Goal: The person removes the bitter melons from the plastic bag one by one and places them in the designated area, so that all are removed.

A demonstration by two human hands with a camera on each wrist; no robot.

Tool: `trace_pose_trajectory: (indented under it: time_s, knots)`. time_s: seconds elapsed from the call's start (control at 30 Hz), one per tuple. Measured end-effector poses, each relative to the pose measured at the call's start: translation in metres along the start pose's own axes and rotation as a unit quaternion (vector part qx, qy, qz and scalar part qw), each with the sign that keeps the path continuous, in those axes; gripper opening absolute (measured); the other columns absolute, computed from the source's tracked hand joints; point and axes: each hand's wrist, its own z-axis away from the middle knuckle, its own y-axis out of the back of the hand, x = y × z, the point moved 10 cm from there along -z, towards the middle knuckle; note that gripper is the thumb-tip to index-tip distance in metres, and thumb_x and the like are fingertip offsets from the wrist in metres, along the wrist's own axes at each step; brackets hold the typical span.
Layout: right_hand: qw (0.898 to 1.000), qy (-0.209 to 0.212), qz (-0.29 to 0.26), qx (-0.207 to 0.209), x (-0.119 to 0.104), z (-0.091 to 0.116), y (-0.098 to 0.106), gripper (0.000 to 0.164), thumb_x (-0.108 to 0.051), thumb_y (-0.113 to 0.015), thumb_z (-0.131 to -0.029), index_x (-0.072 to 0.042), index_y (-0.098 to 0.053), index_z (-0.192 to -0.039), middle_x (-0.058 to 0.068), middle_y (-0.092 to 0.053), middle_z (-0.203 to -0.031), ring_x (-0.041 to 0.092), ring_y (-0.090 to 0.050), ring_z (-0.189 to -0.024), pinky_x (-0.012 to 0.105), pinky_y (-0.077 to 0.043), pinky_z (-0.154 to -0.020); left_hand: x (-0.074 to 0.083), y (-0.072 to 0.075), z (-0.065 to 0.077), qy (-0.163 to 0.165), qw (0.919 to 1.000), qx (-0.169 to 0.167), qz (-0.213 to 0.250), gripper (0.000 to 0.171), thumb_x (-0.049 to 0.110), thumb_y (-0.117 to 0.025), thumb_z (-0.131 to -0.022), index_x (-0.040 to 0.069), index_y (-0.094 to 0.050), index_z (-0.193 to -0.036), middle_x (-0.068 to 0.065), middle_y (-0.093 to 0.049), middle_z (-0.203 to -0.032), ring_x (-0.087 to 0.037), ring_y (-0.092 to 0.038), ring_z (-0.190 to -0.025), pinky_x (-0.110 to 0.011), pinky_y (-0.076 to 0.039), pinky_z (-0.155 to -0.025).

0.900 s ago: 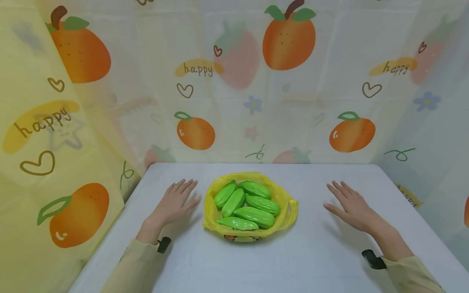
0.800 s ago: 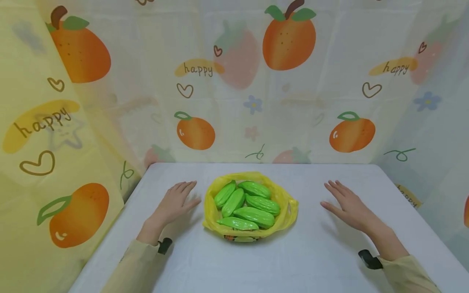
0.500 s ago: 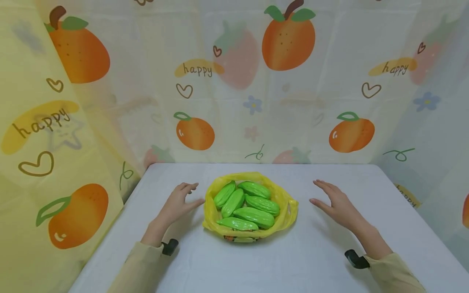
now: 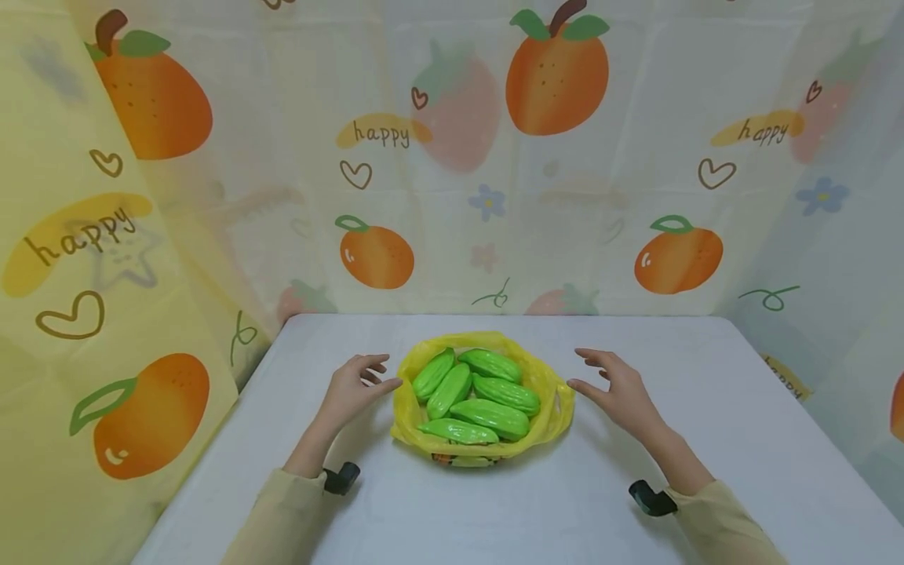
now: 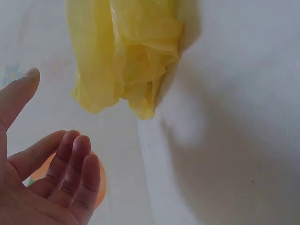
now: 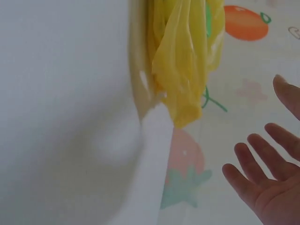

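A yellow plastic bag lies spread open on the table, holding several glossy green ribbed bitter melons. My left hand is at the bag's left side, palm turned inward, fingers slightly bent and thumb tip close to the rim. On the opposite side is my right hand, its thumb tip close to the bag's right handle. In the left wrist view the bag appears apart from the fingers. The right wrist view likewise shows a gap between the bag and the fingers. Neither hand holds anything.
A white-covered table bears the bag. Curtains printed with oranges and hearts rise behind it and at both sides. A black strap device sits on the left wrist, another device on the right.
Both hands have moved inward toward the bag, the right one farther. Their fingers have gone from straighter to slightly bent. The bag and the bitter melons have stayed in place.
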Motion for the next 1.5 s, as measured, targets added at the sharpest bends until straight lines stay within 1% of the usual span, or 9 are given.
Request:
trace_pose_trajectory:
  time_s: [0.1, 0.2, 0.33, 0.53, 0.67, 0.87, 1.1, 1.37, 1.5]
  knots:
    - [0.999, -0.01, -0.042, -0.008, -0.004, -0.005, -0.009, 0.055, -0.03, -0.072, -0.083, -0.006, -0.054, -0.129, 0.016, -0.058, -0.126, 0.033, -0.058, -0.112, 0.049, -0.049, -0.091, -0.001, -0.003, 0.001, 0.009, 0.9999, -0.007, 0.005, 0.06, 0.041, -0.076, -0.077, 0.012, -0.06, -0.127, -0.013, -0.064, -0.106, -0.021, -0.063, -0.086, -0.035, -0.052, -0.074]
    - [0.995, -0.026, -0.091, -0.025, -0.007, -0.01, -0.02, 0.054, -0.033, -0.072, -0.083, -0.008, -0.055, -0.128, 0.016, -0.059, -0.125, 0.033, -0.059, -0.112, 0.048, -0.05, -0.091, -0.004, -0.007, 0.001, 0.019, 0.9997, -0.012, 0.008, 0.061, 0.04, -0.077, -0.077, 0.012, -0.06, -0.127, -0.011, -0.064, -0.106, -0.02, -0.062, -0.086, -0.034, -0.051, -0.074]
    - [0.99, -0.04, -0.13, -0.045, -0.013, -0.016, -0.034, 0.053, -0.034, -0.071, -0.084, -0.009, -0.055, -0.128, 0.015, -0.06, -0.125, 0.033, -0.06, -0.112, 0.046, -0.05, -0.091, -0.008, -0.013, 0.001, 0.029, 0.9994, -0.018, 0.011, 0.061, 0.038, -0.077, -0.077, 0.01, -0.059, -0.128, -0.01, -0.063, -0.105, -0.02, -0.062, -0.087, -0.032, -0.051, -0.074]
    - [0.987, -0.044, -0.142, -0.066, -0.022, -0.024, -0.054, 0.054, -0.032, -0.071, -0.084, -0.006, -0.055, -0.128, 0.015, -0.06, -0.125, 0.034, -0.06, -0.111, 0.043, -0.052, -0.089, -0.009, -0.021, 0.0, 0.041, 0.9988, -0.023, 0.013, 0.059, 0.034, -0.077, -0.078, 0.008, -0.059, -0.128, -0.009, -0.064, -0.104, -0.02, -0.062, -0.085, -0.032, -0.052, -0.073]
    - [0.983, -0.05, -0.152, -0.088, -0.025, -0.027, -0.066, 0.055, -0.032, -0.071, -0.084, -0.004, -0.054, -0.129, 0.015, -0.06, -0.126, 0.035, -0.06, -0.112, 0.043, -0.052, -0.089, -0.01, -0.027, 0.0, 0.056, 0.998, -0.029, 0.007, 0.058, 0.033, -0.078, -0.077, 0.01, -0.059, -0.127, -0.009, -0.064, -0.103, -0.019, -0.061, -0.084, -0.031, -0.051, -0.073]
    - [0.983, -0.054, -0.142, -0.103, -0.027, -0.031, -0.08, 0.051, -0.029, -0.071, -0.085, -0.002, -0.056, -0.126, 0.016, -0.06, -0.125, 0.036, -0.06, -0.11, 0.042, -0.052, -0.089, -0.01, -0.032, 0.0, 0.058, 0.9979, -0.027, 0.005, 0.057, 0.027, -0.078, -0.078, 0.009, -0.058, -0.129, -0.011, -0.063, -0.103, -0.019, -0.061, -0.082, -0.031, -0.052, -0.071]
    - [0.983, -0.055, -0.137, -0.113, -0.028, -0.031, -0.088, 0.048, -0.028, -0.071, -0.085, -0.003, -0.058, -0.123, 0.016, -0.062, -0.122, 0.035, -0.061, -0.109, 0.041, -0.052, -0.087, -0.007, -0.033, 0.001, 0.057, 0.9981, -0.019, 0.011, 0.056, 0.021, -0.077, -0.077, 0.009, -0.058, -0.128, -0.011, -0.064, -0.102, -0.018, -0.062, -0.08, -0.031, -0.053, -0.069]
    - [0.981, -0.068, -0.124, -0.133, -0.02, -0.03, -0.096, 0.047, -0.028, -0.072, -0.084, -0.004, -0.059, -0.123, 0.015, -0.064, -0.118, 0.034, -0.062, -0.107, 0.039, -0.052, -0.088, -0.012, -0.035, 0.002, 0.055, 0.9983, -0.017, 0.011, 0.055, 0.018, -0.077, -0.077, 0.008, -0.058, -0.128, -0.011, -0.064, -0.102, -0.017, -0.062, -0.077, -0.029, -0.052, -0.067]
    - [0.98, -0.073, -0.118, -0.145, -0.016, -0.028, -0.098, 0.048, -0.028, -0.073, -0.083, -0.004, -0.059, -0.123, 0.014, -0.064, -0.118, 0.032, -0.062, -0.106, 0.039, -0.052, -0.087, -0.014, -0.035, 0.003, 0.061, 0.9979, -0.019, 0.012, 0.056, 0.017, -0.077, -0.077, 0.009, -0.058, -0.128, -0.011, -0.064, -0.102, -0.017, -0.061, -0.078, -0.029, -0.052, -0.067]
